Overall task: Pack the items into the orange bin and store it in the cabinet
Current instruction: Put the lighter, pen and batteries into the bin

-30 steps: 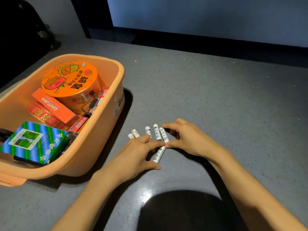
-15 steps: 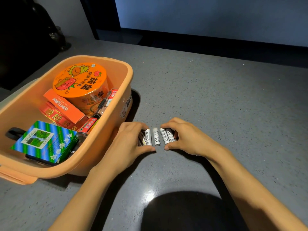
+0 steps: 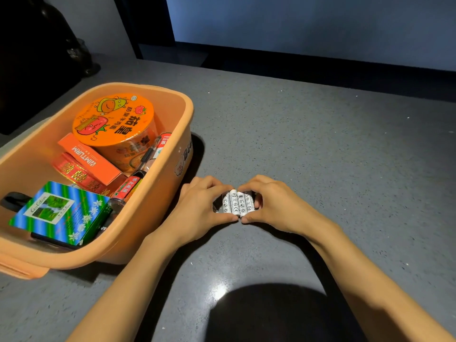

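- Orange bin (image 3: 170,193): just left of our fingers, on the grey counter (image 3: 320,156); holds boxes and a noodle cup (image 3: 113,119).
- Left hand (image 3: 197,213), right hand (image 3: 276,208): fingers curled, thumbs meeting.
- Batteries (image 3: 237,203): white cluster pressed between both hands' fingertips.

Grey speckled countertop (image 3: 320,156) — pale wall (image 3: 308,23) behind, dim light.

Both hands, left (image 3: 197,213) and right (image 3: 276,206), cup a bunch of white batteries (image 3: 237,203) on the grey bench (image 3: 320,149), thumbs touching; just left stands the orange bin (image 3: 170,188) holding a noodle cup (image 3: 116,119), boxes and a pen
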A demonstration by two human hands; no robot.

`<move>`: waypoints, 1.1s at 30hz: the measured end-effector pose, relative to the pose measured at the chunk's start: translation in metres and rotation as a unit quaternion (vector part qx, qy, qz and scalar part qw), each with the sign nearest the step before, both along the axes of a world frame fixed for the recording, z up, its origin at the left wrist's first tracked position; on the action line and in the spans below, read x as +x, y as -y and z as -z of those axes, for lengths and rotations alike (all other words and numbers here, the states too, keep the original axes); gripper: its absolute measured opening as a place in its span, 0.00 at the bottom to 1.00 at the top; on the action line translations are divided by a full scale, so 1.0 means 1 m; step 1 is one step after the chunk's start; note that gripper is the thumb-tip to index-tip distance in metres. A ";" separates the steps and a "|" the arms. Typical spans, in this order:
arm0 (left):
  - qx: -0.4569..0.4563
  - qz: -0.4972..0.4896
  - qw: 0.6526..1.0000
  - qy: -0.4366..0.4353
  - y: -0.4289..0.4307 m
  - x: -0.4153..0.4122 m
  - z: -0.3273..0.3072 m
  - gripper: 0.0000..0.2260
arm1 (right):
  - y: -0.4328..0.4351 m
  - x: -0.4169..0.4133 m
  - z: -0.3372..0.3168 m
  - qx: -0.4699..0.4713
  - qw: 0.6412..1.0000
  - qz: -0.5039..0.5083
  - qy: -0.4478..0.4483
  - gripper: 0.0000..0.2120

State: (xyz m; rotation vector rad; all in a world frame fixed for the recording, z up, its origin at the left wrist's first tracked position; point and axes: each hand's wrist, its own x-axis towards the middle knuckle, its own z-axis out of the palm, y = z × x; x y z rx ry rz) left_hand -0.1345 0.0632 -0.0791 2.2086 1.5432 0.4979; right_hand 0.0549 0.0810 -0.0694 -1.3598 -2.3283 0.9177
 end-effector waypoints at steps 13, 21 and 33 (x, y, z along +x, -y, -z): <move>0.098 0.049 0.994 0.014 0.037 -0.051 -0.142 0.25 | 0.041 -0.044 -0.142 0.084 0.996 0.015 -0.003 0.26; 0.066 -0.050 0.992 -0.092 0.033 -0.186 -0.150 0.26 | 0.029 -0.155 -0.146 0.133 0.989 -0.050 0.051 0.28; -0.022 0.040 0.990 -0.134 0.001 -0.262 -0.125 0.29 | 0.021 -0.260 -0.107 0.123 0.989 -0.054 0.063 0.30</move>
